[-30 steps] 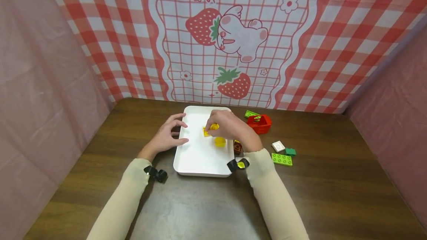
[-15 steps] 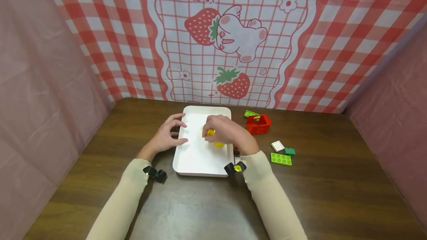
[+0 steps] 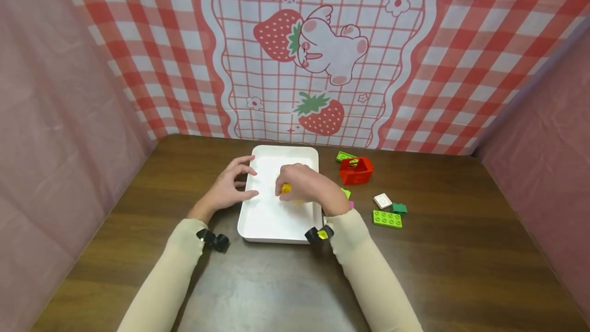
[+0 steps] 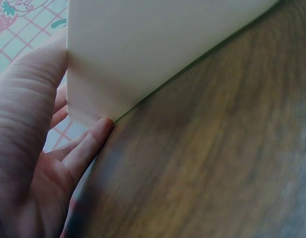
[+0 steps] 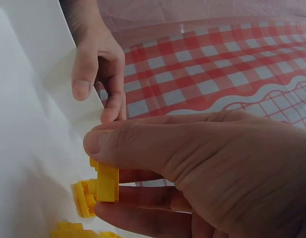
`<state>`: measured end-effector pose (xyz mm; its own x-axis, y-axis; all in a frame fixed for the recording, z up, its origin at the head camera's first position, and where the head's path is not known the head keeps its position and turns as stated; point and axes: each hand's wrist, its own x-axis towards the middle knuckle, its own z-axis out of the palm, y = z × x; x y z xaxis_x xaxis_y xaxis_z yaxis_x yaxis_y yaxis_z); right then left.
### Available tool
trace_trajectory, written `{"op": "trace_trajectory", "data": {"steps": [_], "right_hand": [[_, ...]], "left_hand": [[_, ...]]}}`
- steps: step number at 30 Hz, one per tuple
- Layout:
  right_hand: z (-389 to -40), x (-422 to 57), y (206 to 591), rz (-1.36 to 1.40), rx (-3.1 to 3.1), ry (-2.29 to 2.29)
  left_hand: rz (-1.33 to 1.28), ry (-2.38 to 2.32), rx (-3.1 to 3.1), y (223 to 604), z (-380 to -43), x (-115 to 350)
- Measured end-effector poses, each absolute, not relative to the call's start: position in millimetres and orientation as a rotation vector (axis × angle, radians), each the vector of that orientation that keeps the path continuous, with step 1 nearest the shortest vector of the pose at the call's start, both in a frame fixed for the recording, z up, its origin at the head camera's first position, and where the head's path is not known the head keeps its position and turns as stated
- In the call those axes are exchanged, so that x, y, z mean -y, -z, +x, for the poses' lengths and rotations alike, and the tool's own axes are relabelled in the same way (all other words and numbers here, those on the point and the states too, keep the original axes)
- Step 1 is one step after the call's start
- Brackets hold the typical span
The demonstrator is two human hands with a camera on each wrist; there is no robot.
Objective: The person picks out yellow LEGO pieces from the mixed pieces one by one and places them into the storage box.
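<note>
My right hand (image 3: pixel 301 186) is over the white tray (image 3: pixel 262 219) and pinches a yellow toy brick (image 5: pixel 108 184) between thumb and fingers. In the right wrist view, the brick is turned on its side, studs facing the tray. Close below it are another yellow brick (image 5: pixel 83 199) and more yellow pieces (image 5: pixel 69 232) at the frame's bottom, mostly hidden from the head view by the hand. My left hand (image 3: pixel 228 186) holds the tray's left rim, thumb reaching over the edge; the left wrist view shows a fingertip (image 4: pixel 106 125) against the tray's outer wall.
Right of the tray lie a red basket-like piece (image 3: pixel 356 172), a lime piece (image 3: pixel 345 157), a white tile (image 3: pixel 382 201), a dark green brick (image 3: pixel 399 209) and a lime brick (image 3: pixel 387 219). Lime and pink bits (image 3: pixel 351 204) peek out behind my right forearm. A checked cloth (image 3: pixel 184 65) hangs behind.
My right hand has moved slightly left and toward me, covering most of the yellow pieces. The right forearm shift hides the brown brick and uncovers lime and pink bits. The left hand keeps its place.
</note>
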<state>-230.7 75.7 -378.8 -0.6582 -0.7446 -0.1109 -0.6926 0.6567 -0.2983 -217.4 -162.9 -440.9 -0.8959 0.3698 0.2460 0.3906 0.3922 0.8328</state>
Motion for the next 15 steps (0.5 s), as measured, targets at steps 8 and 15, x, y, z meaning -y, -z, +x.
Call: {"op": "trace_trajectory", "data": {"steps": [8, 15], "right_hand": [[-231, -70, 388, -1.147, -2.59, 0.284], [-229, -66, 392, -1.091, -2.56, 0.244]], "left_hand": [[-0.712, 1.571, 2.598, 443, -218, 163], [-0.72, 1.563, 2.599, 444, -218, 163]]}}
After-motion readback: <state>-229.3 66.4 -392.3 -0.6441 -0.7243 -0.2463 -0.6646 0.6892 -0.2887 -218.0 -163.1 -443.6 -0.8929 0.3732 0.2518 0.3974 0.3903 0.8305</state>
